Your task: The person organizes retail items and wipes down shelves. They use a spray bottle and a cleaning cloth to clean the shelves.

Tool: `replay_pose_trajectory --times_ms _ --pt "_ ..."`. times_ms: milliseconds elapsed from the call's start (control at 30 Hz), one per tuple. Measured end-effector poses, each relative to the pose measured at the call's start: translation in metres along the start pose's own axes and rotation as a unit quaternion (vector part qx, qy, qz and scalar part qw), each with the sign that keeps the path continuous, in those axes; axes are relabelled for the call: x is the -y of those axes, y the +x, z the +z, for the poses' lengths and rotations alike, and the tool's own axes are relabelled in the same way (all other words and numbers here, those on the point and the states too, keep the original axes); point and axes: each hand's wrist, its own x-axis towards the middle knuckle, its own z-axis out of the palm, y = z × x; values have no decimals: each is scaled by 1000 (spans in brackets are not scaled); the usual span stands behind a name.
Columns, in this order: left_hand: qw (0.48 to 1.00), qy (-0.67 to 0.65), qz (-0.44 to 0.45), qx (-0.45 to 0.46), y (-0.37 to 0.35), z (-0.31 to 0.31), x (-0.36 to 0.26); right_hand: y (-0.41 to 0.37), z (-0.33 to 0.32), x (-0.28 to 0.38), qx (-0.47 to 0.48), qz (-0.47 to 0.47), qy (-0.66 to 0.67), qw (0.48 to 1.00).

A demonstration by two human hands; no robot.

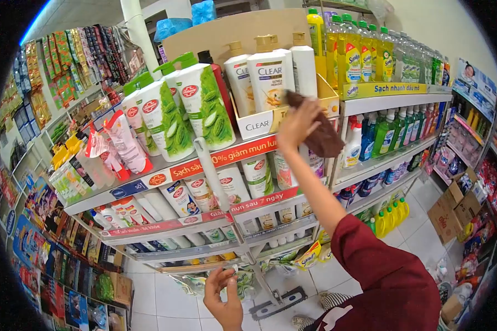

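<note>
At 12 o'clock, against the top shelf: gripping a brown cloth (321,138) with the raised right hand (295,124), fingers clamped on its top edge. Pressing that cloth to the right end of the CLEAR box (257,126), with the rest hanging toward 5 o'clock over the shelf edge (248,151). Seeing Clear bottles (268,77) upright in the box, at 10 o'clock from the hand. Seeing green pump bottles (204,105) at 9 o'clock of the box, just beside it. Seeing yellow soap bottles (350,55) at 1 o'clock, on the next rack's top shelf.

Down at 6 o'clock: holding the left hand (223,298) low over the floor tiles, fingers half curled. Can't tell whether pinching anything. Seeing a mop handle (221,193) leaned on the shelves, slanting from 11 to 5 o'clock, passing near that hand at its 2 o'clock, apart from it. Seeing the mop head (276,303) flat on the floor at the hand's 3 o'clock. Seeing cardboard boxes (455,212) on the floor far out at 3 o'clock.
</note>
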Motion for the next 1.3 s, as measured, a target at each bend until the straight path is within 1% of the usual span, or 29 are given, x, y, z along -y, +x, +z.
replay_pose_trajectory --times_ms 33,100,167,233,267,300,333,367,400,467,500,533,567,633,667,700,733,767,800,833,867,900,967,1000,1033,1133,1167,1233,1300 --pt "1000 13 -9 16 1 7 -3 -14 5 10 0 -66 -31 997" --pt "999 5 -14 37 4 24 2 -38 -3 34 98 -147 -11 984" --pt "998 19 -4 58 9 47 2 -49 -9 35 162 -255 76 950" --pt "996 25 -31 83 17 71 -1 -60 -22 17 276 -309 238 878" --pt "994 70 45 71 21 84 2 -62 -46 13 354 -287 285 843" --pt "984 116 122 54 28 99 10 -69 -60 2 434 -206 409 776" --pt "966 163 197 33 37 116 19 -66 -90 0 542 -65 480 687" --pt "956 148 249 40 45 132 35 -75 -107 -16 609 14 425 669" --pt "948 183 258 33 46 147 49 -81 -126 -30 630 23 438 641" --pt "929 255 267 22 46 180 71 -46 -154 -49 673 155 479 542" --pt "925 195 324 23 55 200 74 -26 -148 -68 687 203 483 504" --pt "970 28 235 53 57 214 93 13 -149 -77 707 130 470 513" --pt "970 74 230 -36 67 226 87 37 -147 -93 674 53 449 584" --pt "952 96 210 -202 106 250 63 91 -130 -126 458 -157 421 767" --pt "954 74 175 -234 127 252 49 120 -122 -133 369 -166 424 810" --pt "929 88 199 -300 150 250 45 148 -114 -144 301 -214 361 857" --pt "910 119 191 -348 170 252 29 168 -100 -150 262 -224 348 872" --pt "894 63 237 -375 194 259 22 188 -90 -150 249 -302 274 878" --pt "907 38 227 -353 211 270 27 198 -78 -148 235 -356 238 872" --pt "866 209 295 -344 220 288 44 203 -67 -144 220 -407 202 863" --pt "859 226 331 -318 206 317 50 207 -60 -141 199 -459 165 850" --pt "868 181 389 -248 191 349 59 207 -57 -138 195 -479 118 848" --pt "804 269 511 -143 169 403 47 201 -58 -137 185 -519 22 834" --pt "846 229 473 -86 159 422 43 202 -58 -137 193 -522 32 830" --pt "857 205 468 -67 157 431 36 203 -58 -139 204 -524 42 826" --pt "823 248 495 -130 168 405 14 199 -54 -141 198 -523 39 828" --pt "791 326 491 -165 175 382 16 198 -53 -140 192 -524 31 829" --pt "765 384 430 -286 198 332 28 194 -50 -142 180 -523 16 833" --pt "777 349 351 -387 227 272 36 192 -49 -141 186 -518 25 835"
